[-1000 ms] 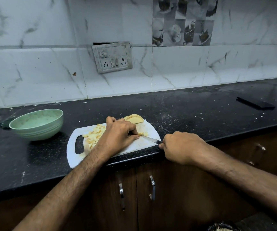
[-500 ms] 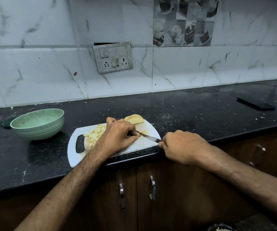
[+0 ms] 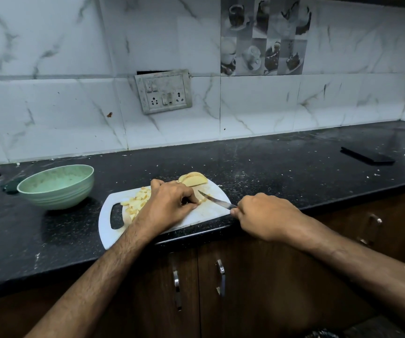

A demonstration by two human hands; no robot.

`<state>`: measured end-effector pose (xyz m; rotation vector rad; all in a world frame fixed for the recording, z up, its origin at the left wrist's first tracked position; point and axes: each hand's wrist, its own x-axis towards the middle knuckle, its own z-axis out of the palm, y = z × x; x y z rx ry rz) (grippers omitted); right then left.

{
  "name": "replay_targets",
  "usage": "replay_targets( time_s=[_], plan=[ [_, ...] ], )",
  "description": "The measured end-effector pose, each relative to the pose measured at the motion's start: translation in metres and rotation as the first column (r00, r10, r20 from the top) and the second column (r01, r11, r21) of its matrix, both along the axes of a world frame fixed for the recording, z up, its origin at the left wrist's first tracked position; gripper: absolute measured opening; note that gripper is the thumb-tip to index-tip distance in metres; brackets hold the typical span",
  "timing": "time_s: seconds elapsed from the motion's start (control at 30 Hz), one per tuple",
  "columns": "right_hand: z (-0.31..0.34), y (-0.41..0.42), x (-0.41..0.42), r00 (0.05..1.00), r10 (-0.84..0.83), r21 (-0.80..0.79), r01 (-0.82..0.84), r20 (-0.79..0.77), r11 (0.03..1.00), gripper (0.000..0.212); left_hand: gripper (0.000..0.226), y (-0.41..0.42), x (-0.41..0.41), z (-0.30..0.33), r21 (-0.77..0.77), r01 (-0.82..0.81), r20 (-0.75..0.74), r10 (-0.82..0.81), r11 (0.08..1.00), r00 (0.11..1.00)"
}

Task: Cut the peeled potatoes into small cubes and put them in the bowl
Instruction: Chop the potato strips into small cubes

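A white board is laid at the front edge of the black counter, its handle slot turned to the left. The left hand is curled over the middle of the board, and a piece of potato is pinned under its fingertips; most of that piece is hidden by the hand. The knife is gripped by the right hand, fingers wrapped round the handle at the board's right corner, and the blade is angled leftward with its tip raised just beside the left fingertips. Whether the edge is touching the potato cannot be told. A heap of cubes is seen on the left part of the board, partly covered by the left wrist. A stack of slices is set at the board's far edge. The green bowl is placed on the counter to the left of the board, apart from it, and no potato is seen inside. A dark flat object is lying far right.
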<state>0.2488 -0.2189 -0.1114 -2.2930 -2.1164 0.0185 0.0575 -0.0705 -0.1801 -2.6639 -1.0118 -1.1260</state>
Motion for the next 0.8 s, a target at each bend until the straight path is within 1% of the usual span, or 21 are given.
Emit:
replay_targets(
  time_s=[0.07, 0.27, 0.43, 0.57, 0.7, 0.77, 0.8],
  plan=[
    [0.002, -0.002, 0.000, 1.000, 0.008, 0.024, -0.008, 0.011, 1.000, 0.038, 0.015, 0.000, -0.001, 0.000, -0.018, 0.003, 0.029, -0.002, 1.000, 1.000],
    [-0.004, -0.003, -0.008, 1.000, 0.027, -0.016, -0.027, 0.013, 1.000, 0.037, 0.016, -0.002, 0.000, 0.000, -0.027, 0.018, 0.048, -0.016, 0.999, 0.999],
    [-0.003, 0.000, -0.013, 1.000, 0.020, -0.098, -0.018, 0.020, 0.995, 0.034, 0.014, -0.002, 0.001, 0.002, -0.034, 0.022, 0.024, -0.022, 0.999, 0.999],
    [0.004, 0.001, -0.010, 0.999, 0.018, -0.087, -0.015, 0.037, 0.996, 0.036, 0.012, -0.002, -0.002, 0.002, -0.071, 0.021, 0.049, -0.017, 0.997, 0.999],
    [0.011, 0.000, -0.001, 0.999, -0.012, -0.035, 0.011, -0.031, 0.999, 0.035, 0.012, -0.006, -0.003, 0.004, -0.097, 0.001, 0.038, 0.003, 0.995, 0.999],
    [0.011, -0.001, -0.001, 0.999, -0.011, -0.032, 0.010, -0.040, 0.999, 0.035, 0.011, -0.008, -0.003, 0.005, -0.114, 0.004, 0.047, 0.002, 0.994, 0.999],
    [0.010, -0.001, -0.002, 0.999, -0.008, -0.035, 0.007, -0.041, 0.999, 0.035, 0.016, -0.008, -0.003, 0.005, -0.131, 0.018, 0.063, -0.010, 0.991, 0.998]
  ],
)
